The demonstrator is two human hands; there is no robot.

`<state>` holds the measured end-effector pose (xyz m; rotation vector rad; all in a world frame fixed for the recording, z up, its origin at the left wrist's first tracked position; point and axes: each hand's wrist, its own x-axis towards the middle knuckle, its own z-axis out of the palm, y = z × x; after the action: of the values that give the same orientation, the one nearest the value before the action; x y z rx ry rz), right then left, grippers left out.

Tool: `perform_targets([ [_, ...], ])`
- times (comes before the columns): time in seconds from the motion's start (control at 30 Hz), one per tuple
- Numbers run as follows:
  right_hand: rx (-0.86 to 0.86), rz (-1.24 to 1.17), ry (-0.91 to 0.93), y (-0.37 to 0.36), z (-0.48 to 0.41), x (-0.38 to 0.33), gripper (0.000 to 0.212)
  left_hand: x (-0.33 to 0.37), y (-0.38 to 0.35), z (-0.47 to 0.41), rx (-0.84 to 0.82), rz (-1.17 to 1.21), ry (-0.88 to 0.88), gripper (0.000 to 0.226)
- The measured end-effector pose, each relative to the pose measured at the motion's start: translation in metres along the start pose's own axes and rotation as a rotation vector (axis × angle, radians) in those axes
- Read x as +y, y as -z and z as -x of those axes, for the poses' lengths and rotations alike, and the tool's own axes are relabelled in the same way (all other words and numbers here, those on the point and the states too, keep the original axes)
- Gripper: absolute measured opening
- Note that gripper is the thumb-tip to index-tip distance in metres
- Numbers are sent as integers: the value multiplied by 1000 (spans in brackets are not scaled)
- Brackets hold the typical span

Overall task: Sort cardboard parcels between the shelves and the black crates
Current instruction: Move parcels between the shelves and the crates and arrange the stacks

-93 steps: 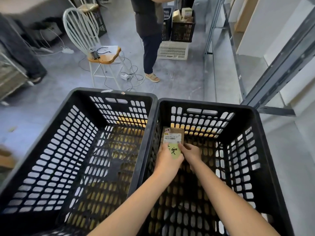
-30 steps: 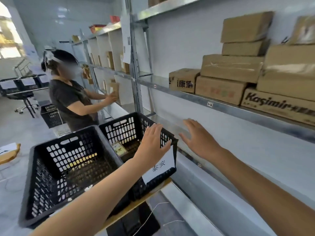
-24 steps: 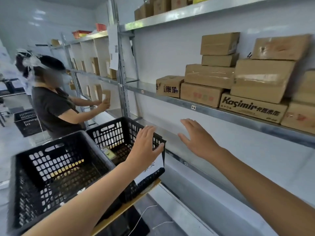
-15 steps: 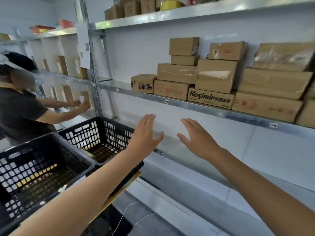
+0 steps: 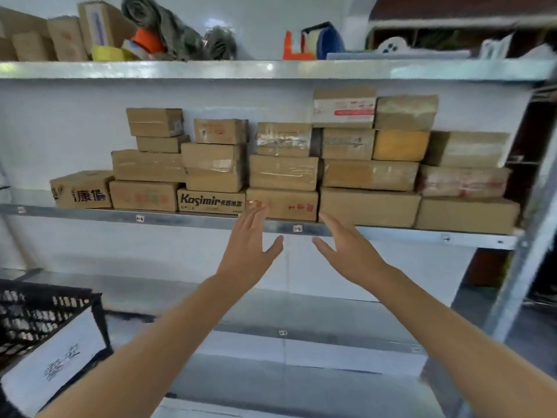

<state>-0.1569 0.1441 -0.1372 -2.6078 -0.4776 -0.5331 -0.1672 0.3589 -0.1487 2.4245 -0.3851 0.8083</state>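
Observation:
Several taped cardboard parcels are stacked in rows on the middle metal shelf (image 5: 187,220). A brown parcel with red print (image 5: 283,205) sits in the bottom row, right of the Kasimir box (image 5: 211,201). My left hand (image 5: 251,244) and my right hand (image 5: 346,250) are raised side by side just below and in front of that parcel, palms facing each other, fingers spread, holding nothing. My left fingertips overlap its lower left corner. A corner of one black crate (image 5: 45,309) with a white paper label shows at the lower left.
The top shelf (image 5: 271,69) carries small boxes, tape rolls, a tape dispenser (image 5: 313,40) and a grey bundle. The lower shelf (image 5: 271,312) beneath my arms looks bare. A shelf upright (image 5: 524,267) stands at the right.
The view has swung right from the crates to face the shelf. Both empty hands have risen toward the bottom row of parcels. The other person and most of the crates are out of view.

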Motion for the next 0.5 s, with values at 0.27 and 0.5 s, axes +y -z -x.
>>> perform_targets([
  [0.27, 85, 101, -124, 89, 24, 130, 62, 119, -97, -62, -82, 133, -133, 65],
  [0.5, 215, 177, -154, 160, 11, 224, 55, 207, -161, -120, -114, 240, -169, 65],
])
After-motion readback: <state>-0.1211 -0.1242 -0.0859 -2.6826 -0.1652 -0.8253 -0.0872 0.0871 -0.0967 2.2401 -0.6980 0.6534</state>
